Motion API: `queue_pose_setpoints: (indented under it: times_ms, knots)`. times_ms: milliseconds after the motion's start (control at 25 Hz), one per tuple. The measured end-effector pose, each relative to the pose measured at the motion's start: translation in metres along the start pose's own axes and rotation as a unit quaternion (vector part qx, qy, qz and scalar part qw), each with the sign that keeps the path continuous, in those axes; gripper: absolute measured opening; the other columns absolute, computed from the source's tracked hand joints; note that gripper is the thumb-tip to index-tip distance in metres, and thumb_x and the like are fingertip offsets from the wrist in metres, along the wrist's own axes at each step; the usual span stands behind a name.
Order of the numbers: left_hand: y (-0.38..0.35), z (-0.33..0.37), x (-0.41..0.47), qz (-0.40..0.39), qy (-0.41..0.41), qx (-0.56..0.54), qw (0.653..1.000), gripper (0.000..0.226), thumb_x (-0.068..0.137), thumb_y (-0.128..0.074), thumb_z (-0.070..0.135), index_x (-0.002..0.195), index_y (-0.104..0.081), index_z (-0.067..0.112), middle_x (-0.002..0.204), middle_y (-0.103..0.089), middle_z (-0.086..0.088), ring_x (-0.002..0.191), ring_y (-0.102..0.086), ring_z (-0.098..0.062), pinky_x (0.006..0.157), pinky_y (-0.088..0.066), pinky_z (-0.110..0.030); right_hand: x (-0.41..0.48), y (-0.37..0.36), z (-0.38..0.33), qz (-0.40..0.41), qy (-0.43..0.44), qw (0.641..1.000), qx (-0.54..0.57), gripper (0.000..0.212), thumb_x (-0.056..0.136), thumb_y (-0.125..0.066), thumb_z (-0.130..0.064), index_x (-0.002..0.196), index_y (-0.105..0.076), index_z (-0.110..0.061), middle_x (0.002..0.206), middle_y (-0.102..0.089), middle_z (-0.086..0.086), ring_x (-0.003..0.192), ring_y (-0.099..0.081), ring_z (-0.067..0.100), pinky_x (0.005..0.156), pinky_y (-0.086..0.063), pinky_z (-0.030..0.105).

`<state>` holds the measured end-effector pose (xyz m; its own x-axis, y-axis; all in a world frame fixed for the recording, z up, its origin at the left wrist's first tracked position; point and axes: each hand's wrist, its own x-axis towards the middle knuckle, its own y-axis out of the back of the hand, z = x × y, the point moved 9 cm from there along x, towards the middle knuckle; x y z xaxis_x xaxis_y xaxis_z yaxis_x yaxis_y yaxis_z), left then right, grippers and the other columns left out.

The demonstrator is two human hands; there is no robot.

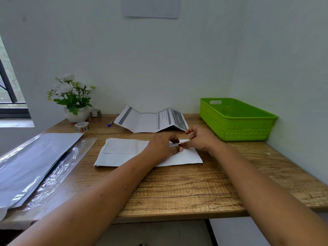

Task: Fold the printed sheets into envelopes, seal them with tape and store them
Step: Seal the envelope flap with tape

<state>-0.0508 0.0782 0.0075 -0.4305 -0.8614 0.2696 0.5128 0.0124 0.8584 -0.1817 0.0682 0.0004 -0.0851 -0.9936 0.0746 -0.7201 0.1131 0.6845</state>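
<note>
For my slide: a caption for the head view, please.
Left hand and right hand touch a folded sheet; green basket waits nearby.

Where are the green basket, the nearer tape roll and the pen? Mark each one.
green basket (246, 133): head view, front wall.
nearer tape roll (82, 129): head view, patterned outer side.
pen (111, 122): head view, mid barrel.

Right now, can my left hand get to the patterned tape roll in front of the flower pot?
Probably yes. The left hand is on the folded envelope, and the patterned tape roll stands further left, before the flower pot, with only bare wood between. The hand would have to leave the envelope.
</note>
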Motion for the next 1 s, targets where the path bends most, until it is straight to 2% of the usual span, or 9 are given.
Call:
queue_pose_setpoints:
  times_ms: [160, 280, 400, 480, 560, 640, 760, 880, 1000]
  knots:
    - [-0.002, 0.003, -0.001, -0.015, -0.002, 0.024, 1.0, 0.037, 0.088, -0.06, 0.038, 0.123, -0.06, 0.024, 0.124, -0.06, 0.003, 0.114, -0.051, -0.014, 0.092, -0.035, -0.023, -0.001, -0.001, 0.001, -0.027, -0.02, 0.999, 0.029, 0.059, 0.07, -0.081, -0.013, 0.122, -0.054, -0.018, 0.098, -0.053, 0.003, 0.095, -0.052, 0.018, 0.079, -0.042, 0.029]
    - [-0.005, 0.004, 0.0, -0.04, -0.005, 0.091, 0.995, 0.04, 0.093, -0.051, 0.042, 0.13, -0.055, 0.026, 0.136, -0.054, 0.002, 0.124, -0.044, -0.017, 0.103, -0.03, -0.029, -0.002, 0.001, 0.004, -0.038, -0.031, 0.997, 0.063, 0.056, 0.071, -0.078, 0.0, 0.119, -0.056, -0.016, 0.085, -0.051, 0.0, 0.083, -0.051, 0.013, 0.072, -0.043, 0.025]
    - [-0.013, 0.005, 0.001, -0.072, -0.018, 0.168, 0.983, 0.045, 0.097, -0.038, 0.045, 0.139, -0.045, 0.027, 0.146, -0.043, 0.0, 0.134, -0.034, -0.018, 0.109, -0.022, -0.035, 0.001, 0.006, 0.009, -0.009, -0.039, 0.996, 0.078, 0.053, 0.069, -0.076, 0.006, 0.115, -0.059, -0.015, 0.091, -0.055, 0.004, 0.089, -0.054, 0.017, 0.076, -0.046, 0.027]
    - [-0.016, 0.003, 0.001, -0.081, -0.015, 0.186, 0.979, 0.046, 0.098, -0.034, 0.046, 0.141, -0.041, 0.029, 0.148, -0.039, -0.002, 0.135, -0.031, -0.02, 0.109, -0.021, -0.036, 0.004, 0.01, 0.012, 0.031, -0.036, 0.997, 0.065, 0.046, 0.068, -0.077, 0.003, 0.107, -0.062, -0.016, 0.097, -0.061, 0.009, 0.095, -0.059, 0.021, 0.084, -0.048, 0.031]
    - [-0.019, -0.002, 0.003, -0.082, -0.004, 0.177, 0.981, 0.047, 0.097, -0.033, 0.048, 0.141, -0.039, 0.032, 0.147, -0.038, -0.003, 0.134, -0.03, -0.023, 0.109, -0.022, -0.038, 0.007, 0.013, 0.012, 0.063, -0.026, 0.997, 0.034, 0.04, 0.066, -0.081, -0.007, 0.099, -0.063, -0.02, 0.096, -0.063, 0.006, 0.099, -0.061, 0.023, 0.083, -0.048, 0.032]
    - [-0.019, -0.006, 0.005, -0.08, 0.008, 0.166, 0.983, 0.048, 0.097, -0.033, 0.05, 0.142, -0.038, 0.033, 0.147, -0.037, -0.004, 0.135, -0.028, -0.026, 0.11, -0.026, -0.042, 0.01, 0.012, 0.006, 0.078, -0.015, 0.997, -0.009, 0.039, 0.067, -0.082, -0.018, 0.1, -0.062, -0.023, 0.096, -0.06, 0.002, 0.099, -0.059, 0.02, 0.076, -0.044, 0.028]
    - [-0.022, -0.009, 0.006, -0.081, 0.015, 0.177, 0.981, 0.052, 0.096, -0.032, 0.051, 0.143, -0.036, 0.03, 0.148, -0.035, -0.004, 0.135, -0.027, -0.027, 0.11, -0.028, -0.046, 0.015, 0.007, 0.003, 0.074, -0.008, 0.996, -0.047, 0.042, 0.069, -0.08, -0.029, 0.106, -0.06, -0.026, 0.1, -0.058, 0.0, 0.105, -0.059, 0.021, 0.076, -0.042, 0.028]
    - [-0.022, -0.011, 0.007, -0.085, 0.018, 0.179, 0.98, 0.054, 0.096, -0.031, 0.053, 0.144, -0.034, 0.03, 0.148, -0.034, -0.004, 0.136, -0.026, -0.027, 0.111, -0.027, -0.047, 0.016, 0.008, 0.004, 0.072, 0.0, 0.996, -0.05, 0.048, 0.07, -0.08, -0.031, 0.113, -0.06, -0.029, 0.114, -0.063, 0.005, 0.109, -0.058, 0.023, 0.079, -0.042, 0.029]
    - [-0.021, -0.011, 0.006, -0.086, 0.026, 0.176, 0.98, 0.053, 0.096, -0.031, 0.053, 0.144, -0.033, 0.033, 0.148, -0.034, -0.004, 0.136, -0.025, -0.027, 0.111, -0.027, -0.047, 0.02, 0.01, 0.005, 0.075, -0.002, 0.996, -0.051, 0.041, 0.072, -0.078, -0.028, 0.11, -0.062, -0.031, 0.104, -0.059, 0.002, 0.105, -0.057, 0.02, 0.081, -0.043, 0.03]
